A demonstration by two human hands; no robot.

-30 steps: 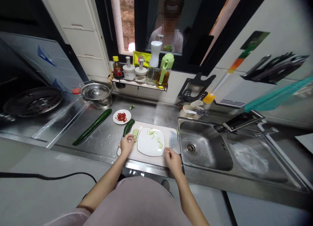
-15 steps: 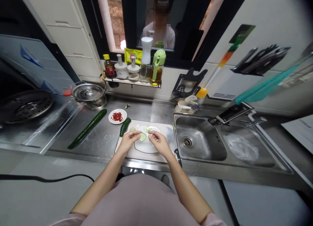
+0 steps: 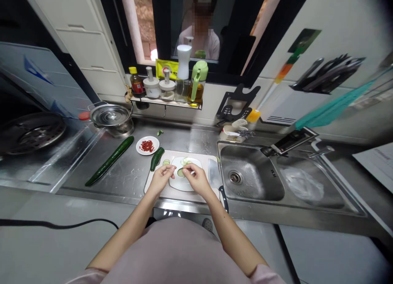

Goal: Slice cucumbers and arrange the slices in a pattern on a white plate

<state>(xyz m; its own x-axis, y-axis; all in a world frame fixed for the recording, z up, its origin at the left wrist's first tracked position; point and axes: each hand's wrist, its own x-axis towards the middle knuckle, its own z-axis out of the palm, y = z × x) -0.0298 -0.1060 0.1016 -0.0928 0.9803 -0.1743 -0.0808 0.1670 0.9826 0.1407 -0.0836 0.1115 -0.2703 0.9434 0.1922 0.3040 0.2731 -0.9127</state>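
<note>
My right hand (image 3: 196, 179) pinches a thin cucumber slice (image 3: 180, 172) over a white plate (image 3: 181, 185). Left of it, my left hand (image 3: 162, 178) has thumb and fingers drawn together; whatever they may hold is too small to make out. More pale cucumber slices (image 3: 185, 160) lie at the plate's far rim. The plate rests on a light cutting board (image 3: 164, 192), with a few slices (image 3: 166, 162) beside it. A cut piece of cucumber (image 3: 157, 158) leans over the board's left edge. On the board's right side lies a kitchen knife (image 3: 214, 172), its black handle toward me.
A long whole cucumber (image 3: 109, 161) and a small dish (image 3: 138, 148) of chopped red pieces lie to the left. Beyond stands a lidded metal pot (image 3: 121, 130). The sink (image 3: 253, 169) is at the right. A condiment rack (image 3: 166, 101) hangs behind the counter.
The cucumber slice has gone from my left fingertips to my right ones. My right hand has moved slightly left, and my left hand has drawn back a little.
</note>
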